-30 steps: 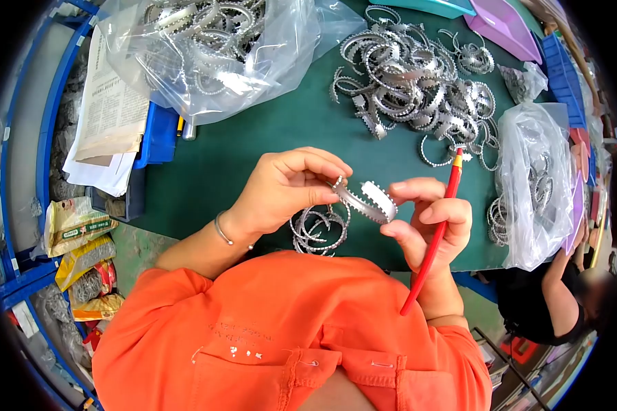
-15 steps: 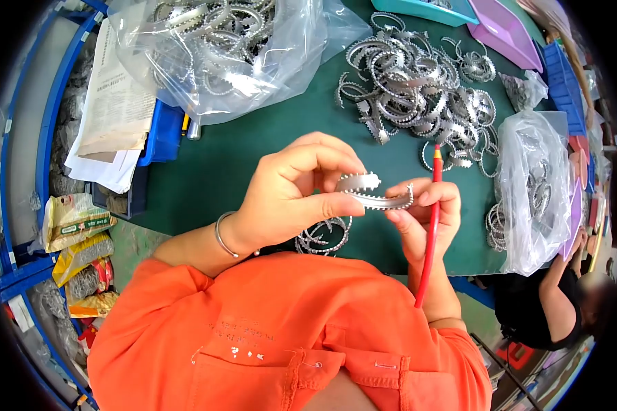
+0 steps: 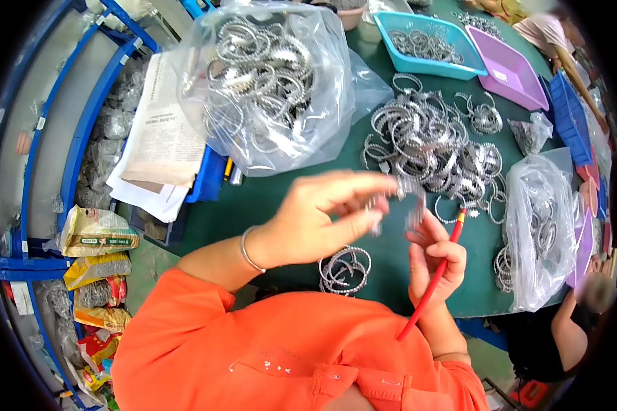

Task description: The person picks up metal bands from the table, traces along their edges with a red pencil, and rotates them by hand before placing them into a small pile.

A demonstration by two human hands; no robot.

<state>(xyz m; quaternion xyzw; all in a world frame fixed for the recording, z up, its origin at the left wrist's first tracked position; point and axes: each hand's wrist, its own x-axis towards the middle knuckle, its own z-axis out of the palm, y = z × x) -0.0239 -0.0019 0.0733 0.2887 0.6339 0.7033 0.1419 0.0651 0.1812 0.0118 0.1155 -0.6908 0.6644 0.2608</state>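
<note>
Between both hands is a silver metal ring with a beaded edge [image 3: 415,214], blurred by motion. My left hand [image 3: 329,216] pinches its left side between thumb and fingers. The fingertips of my right hand [image 3: 440,264] are at the ring's right side; blur hides whether they touch it. A red pencil [image 3: 428,294] lies gripped in that same right hand, its tip pointing up and away. Near my body, below the left hand, rests a small group of similar rings [image 3: 345,270]. A large heap of rings [image 3: 425,140] lies on the table beyond my hands.
A clear plastic bag [image 3: 288,154] full of rings stands at the back left, beside papers [image 3: 161,147]. Turquoise [image 3: 428,67] and purple [image 3: 511,75] trays sit at the back right. Another plastic bag [image 3: 531,274] lies on the right, near another person's arm [image 3: 570,332].
The view has shifted, so the table's things appear lower. The ring has been turned between my hands, and my left fingers have moved over its top. The pencil stays in my right hand.
</note>
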